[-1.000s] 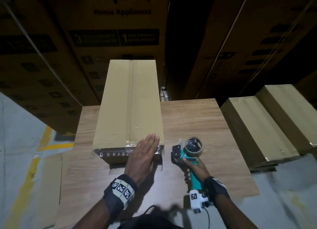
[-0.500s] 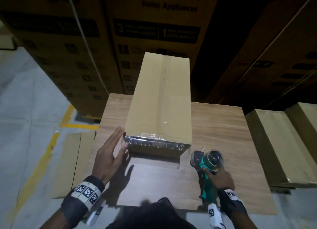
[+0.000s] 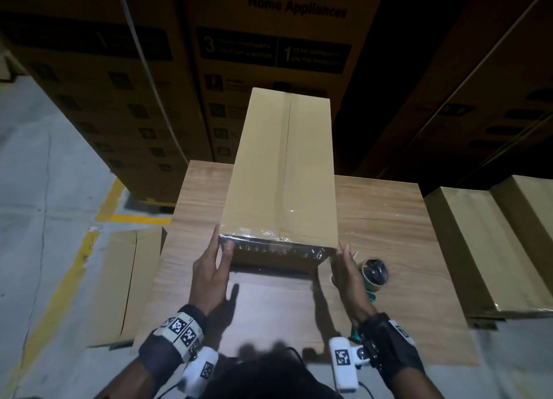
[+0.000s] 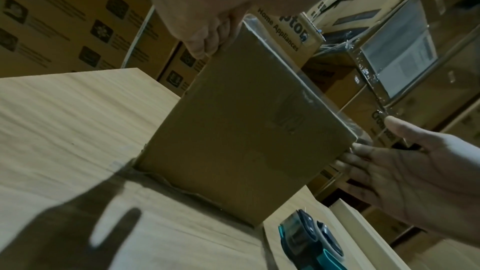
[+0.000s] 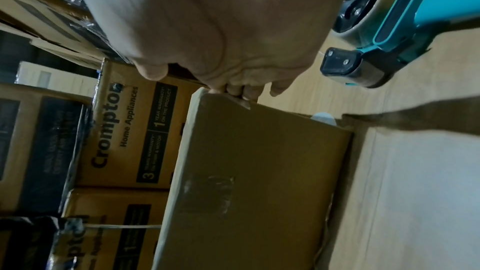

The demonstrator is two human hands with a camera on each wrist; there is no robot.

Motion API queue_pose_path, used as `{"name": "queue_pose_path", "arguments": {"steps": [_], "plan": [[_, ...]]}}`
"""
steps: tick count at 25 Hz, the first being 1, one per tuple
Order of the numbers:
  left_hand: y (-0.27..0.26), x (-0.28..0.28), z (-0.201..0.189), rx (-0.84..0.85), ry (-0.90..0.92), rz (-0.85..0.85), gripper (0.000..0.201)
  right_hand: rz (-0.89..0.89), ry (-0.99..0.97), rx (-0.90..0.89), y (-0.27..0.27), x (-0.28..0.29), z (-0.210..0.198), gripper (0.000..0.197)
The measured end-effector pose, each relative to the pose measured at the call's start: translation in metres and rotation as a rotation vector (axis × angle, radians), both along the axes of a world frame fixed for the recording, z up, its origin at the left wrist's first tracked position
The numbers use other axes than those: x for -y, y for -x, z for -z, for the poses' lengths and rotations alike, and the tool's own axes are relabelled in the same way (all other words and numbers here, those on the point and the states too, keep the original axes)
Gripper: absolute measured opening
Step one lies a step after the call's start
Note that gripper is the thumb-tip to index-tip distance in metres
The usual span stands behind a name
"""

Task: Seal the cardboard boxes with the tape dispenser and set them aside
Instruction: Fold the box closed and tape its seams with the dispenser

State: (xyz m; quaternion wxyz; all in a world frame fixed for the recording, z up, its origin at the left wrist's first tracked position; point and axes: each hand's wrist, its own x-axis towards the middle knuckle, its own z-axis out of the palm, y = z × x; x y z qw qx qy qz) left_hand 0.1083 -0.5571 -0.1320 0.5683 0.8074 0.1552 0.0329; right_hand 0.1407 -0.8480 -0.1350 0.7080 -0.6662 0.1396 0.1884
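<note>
A long cardboard box (image 3: 281,174) lies lengthwise on the wooden table (image 3: 389,219), with clear tape along its top seam and over its near end. My left hand (image 3: 220,249) holds the near left corner, thumb on the end face and fingers along the left side; the left wrist view shows the fingers (image 4: 205,48) over the box (image 4: 246,130) edge. My right hand (image 3: 342,258) lies flat against the near right corner. Its fingertips (image 5: 239,91) touch the box (image 5: 259,171) edge. The teal tape dispenser (image 3: 374,274) lies on the table just right of that hand, held by nobody.
Two sealed tan boxes (image 3: 478,249) lie on the floor right of the table. Flattened cardboard (image 3: 131,279) lies on the floor at the left, beside a yellow floor line (image 3: 74,273). Tall stacks of printed cartons (image 3: 269,54) stand close behind the table.
My right hand let go of the tape dispenser, which now lies on the table, and moved to the box's near right corner. My left hand went from the box top to the near left corner.
</note>
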Motion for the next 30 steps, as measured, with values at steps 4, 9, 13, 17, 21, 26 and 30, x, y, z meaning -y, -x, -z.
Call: {"name": "queue_pose_path", "arguments": {"steps": [4,9,13,17,21,26,30], "plan": [[-0.001,-0.012,-0.009,0.029,0.217,0.028,0.056,-0.061,0.010,-0.105,-0.003,0.006,-0.010,0.106],[-0.014,-0.059,-0.027,0.173,-0.212,0.207,0.072,-0.140,0.804,0.528,-0.024,0.048,-0.043,0.066],[-0.047,-0.085,-0.038,0.262,-0.488,0.520,0.057,-0.779,1.308,0.687,-0.058,0.056,-0.047,0.110],[-0.068,-0.089,-0.044,0.237,-0.567,0.653,0.029,-0.899,1.386,0.737,-0.079,0.042,-0.052,0.090],[-0.077,-0.081,-0.041,0.236,-0.557,0.672,0.036,-0.959,1.367,0.695,-0.091,0.039,-0.055,0.079],[-0.080,-0.079,-0.030,0.264,-0.502,0.636,0.048,-0.859,1.274,0.690,-0.091,0.036,-0.040,0.073],[-0.077,-0.072,-0.020,0.327,-0.506,0.545,0.053,-0.793,1.053,0.728,-0.090,0.043,-0.021,0.066]]}}
